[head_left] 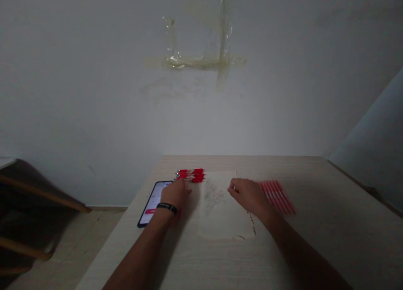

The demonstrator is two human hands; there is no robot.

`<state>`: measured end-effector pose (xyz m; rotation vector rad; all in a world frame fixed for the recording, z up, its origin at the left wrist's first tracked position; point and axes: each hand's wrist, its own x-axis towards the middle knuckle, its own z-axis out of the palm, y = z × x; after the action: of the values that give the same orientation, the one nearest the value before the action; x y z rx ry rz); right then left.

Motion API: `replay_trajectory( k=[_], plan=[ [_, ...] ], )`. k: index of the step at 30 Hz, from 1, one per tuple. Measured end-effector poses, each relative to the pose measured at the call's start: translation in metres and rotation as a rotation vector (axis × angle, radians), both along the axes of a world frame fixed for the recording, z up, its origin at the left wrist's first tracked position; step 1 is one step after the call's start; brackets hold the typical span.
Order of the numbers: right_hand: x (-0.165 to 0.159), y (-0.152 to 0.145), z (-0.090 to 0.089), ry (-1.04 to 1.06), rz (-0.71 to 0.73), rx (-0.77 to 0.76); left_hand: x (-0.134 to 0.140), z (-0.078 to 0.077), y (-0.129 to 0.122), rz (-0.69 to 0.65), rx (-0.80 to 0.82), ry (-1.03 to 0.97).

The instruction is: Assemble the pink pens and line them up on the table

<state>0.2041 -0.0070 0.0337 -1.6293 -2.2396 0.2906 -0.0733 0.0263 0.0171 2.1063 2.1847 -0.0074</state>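
My left hand (176, 193) is bent down just in front of a stack of red pens (198, 176). Its fingers are curled, and what they grip, if anything, is hidden. Some red also shows below that wrist, partly covered by the arm. Over the right side of a pale sheet (223, 225), my right hand (247, 193) is closed with fingertips pinched; anything between them is too small to make out. Grey and reddish marks cover part of the sheet. A row of pink pens (278, 197) lies side by side just right of my right hand.
A phone (154, 206) with a lit screen lies left of my left hand. Small dark-and-light pieces (252, 225) line the sheet's right edge. The wooden table (330, 214) meets a wall (267, 113) bearing clear tape (195, 64). Dark furniture (37, 193) stands at far left.
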Motion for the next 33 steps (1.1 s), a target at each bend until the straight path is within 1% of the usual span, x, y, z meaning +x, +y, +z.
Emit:
replay_trajectory(
  k=[3,7,10,13,18,25,29,33],
  plan=[
    [-0.004,-0.001,-0.012,0.022,0.035,-0.032,-0.001,-0.001,0.000,-0.022,0.010,0.015],
    [0.002,-0.001,-0.029,0.042,0.036,-0.067,-0.003,0.003,-0.002,-0.015,0.069,0.057],
    [0.007,-0.001,-0.034,0.061,0.034,-0.053,-0.007,0.006,-0.002,-0.036,0.036,0.077],
    [0.008,-0.001,-0.036,0.065,0.040,-0.050,-0.011,0.005,-0.001,-0.030,0.007,0.087],
    [0.008,-0.002,-0.036,0.078,0.030,-0.061,-0.013,0.004,-0.002,0.014,0.033,0.105],
    [0.009,-0.001,-0.039,0.088,0.045,-0.047,-0.009,0.009,-0.006,-0.009,0.005,0.113],
    [0.009,-0.001,-0.037,0.087,0.041,-0.070,-0.011,0.007,-0.004,-0.021,0.004,0.112],
    [0.008,-0.003,-0.034,0.086,0.040,-0.060,-0.012,0.007,-0.004,-0.029,0.006,0.113]
  ],
)
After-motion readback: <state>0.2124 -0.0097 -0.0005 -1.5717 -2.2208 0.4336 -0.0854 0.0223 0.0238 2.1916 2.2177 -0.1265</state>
